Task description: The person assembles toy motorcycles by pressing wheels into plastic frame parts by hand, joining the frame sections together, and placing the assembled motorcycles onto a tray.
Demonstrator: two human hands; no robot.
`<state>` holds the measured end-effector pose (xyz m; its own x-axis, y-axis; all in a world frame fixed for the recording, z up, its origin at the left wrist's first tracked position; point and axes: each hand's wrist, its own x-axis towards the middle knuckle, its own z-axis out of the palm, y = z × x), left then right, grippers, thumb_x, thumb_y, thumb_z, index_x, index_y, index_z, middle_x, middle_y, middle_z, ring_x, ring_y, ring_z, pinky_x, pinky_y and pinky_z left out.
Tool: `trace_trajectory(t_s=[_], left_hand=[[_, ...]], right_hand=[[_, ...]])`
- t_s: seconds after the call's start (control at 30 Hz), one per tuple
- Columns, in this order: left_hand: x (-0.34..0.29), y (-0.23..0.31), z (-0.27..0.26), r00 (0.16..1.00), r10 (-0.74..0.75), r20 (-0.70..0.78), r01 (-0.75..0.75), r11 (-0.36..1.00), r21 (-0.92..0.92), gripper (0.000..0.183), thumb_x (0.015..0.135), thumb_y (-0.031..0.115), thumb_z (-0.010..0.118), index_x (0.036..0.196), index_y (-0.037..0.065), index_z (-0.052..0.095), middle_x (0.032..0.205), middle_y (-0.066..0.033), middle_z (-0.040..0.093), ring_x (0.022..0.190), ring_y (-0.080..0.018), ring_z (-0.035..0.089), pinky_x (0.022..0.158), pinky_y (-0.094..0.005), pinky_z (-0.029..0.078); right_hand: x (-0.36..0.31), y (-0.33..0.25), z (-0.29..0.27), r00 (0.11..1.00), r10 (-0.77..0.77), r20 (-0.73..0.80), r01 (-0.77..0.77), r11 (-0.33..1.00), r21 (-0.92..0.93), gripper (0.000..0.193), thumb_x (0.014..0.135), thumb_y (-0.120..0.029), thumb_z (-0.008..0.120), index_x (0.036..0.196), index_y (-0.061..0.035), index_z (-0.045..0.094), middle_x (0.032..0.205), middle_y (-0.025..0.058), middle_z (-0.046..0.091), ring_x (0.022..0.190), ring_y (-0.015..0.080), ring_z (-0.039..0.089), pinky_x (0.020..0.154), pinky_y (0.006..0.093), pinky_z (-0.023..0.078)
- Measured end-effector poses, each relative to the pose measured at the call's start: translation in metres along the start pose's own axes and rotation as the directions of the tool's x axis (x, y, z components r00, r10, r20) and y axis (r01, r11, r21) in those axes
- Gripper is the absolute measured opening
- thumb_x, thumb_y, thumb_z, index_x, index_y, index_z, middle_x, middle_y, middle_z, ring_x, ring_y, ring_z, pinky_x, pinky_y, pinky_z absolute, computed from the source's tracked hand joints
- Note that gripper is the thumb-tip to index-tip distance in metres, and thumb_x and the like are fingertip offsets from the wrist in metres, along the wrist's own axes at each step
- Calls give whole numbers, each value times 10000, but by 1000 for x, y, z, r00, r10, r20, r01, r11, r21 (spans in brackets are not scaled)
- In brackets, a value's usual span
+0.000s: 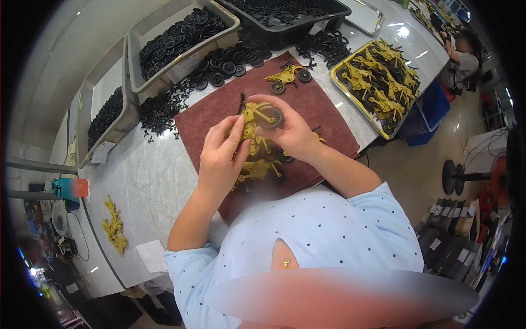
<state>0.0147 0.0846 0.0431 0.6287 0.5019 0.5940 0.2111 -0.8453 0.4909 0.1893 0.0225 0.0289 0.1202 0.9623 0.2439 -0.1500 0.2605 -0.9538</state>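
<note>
Above a dark red cloth (329,112), both my hands are closed on one yellow toy motorcycle (253,114) with a black part sticking up at its far end. The fingers of my left hand (219,156) pinch its left side. My right hand (296,134) curls around its right side, with thumb and fingers at a dark wheel (270,118). Whether the wheel is fixed to the body I cannot tell. Several yellow toy bodies (257,171) lie below my hands, partly hidden. Farther off on the cloth is a toy motorcycle (287,75) with two black wheels.
Loose black wheels (227,67) and small black parts (161,109) are heaped beyond the cloth. Behind them stand grey bins (189,71) and a black bin (290,35). A yellow-rimmed tray (341,88) of toy motorcycles is at right. Yellow parts (113,227) lie left.
</note>
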Motion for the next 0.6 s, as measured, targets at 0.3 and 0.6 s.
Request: trace_trajectory(t_s=[0.3, 0.6], left_hand=[[-5, -48, 8, 999, 34, -25, -25, 953, 302, 406, 746, 38, 718, 1144, 19, 641, 1101, -101, 600, 1004, -278, 579, 869, -401, 443], [-18, -104, 22, 987, -152, 57, 141, 977, 159, 353, 758, 67, 720, 1099, 3, 656, 1040, -130, 639, 938, -308, 611, 830, -384, 498]], right_hand=[[29, 25, -17, 927, 315, 204, -368, 868, 333, 525, 921, -4, 535, 1415, 12, 359, 1290, 132, 518, 1149, 183, 549, 977, 310, 469], [79, 51, -27, 845, 525, 98, -492, 837, -240, 325, 888, -4, 584, 1207, 62, 577, 1079, 113, 647, 878, 145, 647, 774, 250, 553]])
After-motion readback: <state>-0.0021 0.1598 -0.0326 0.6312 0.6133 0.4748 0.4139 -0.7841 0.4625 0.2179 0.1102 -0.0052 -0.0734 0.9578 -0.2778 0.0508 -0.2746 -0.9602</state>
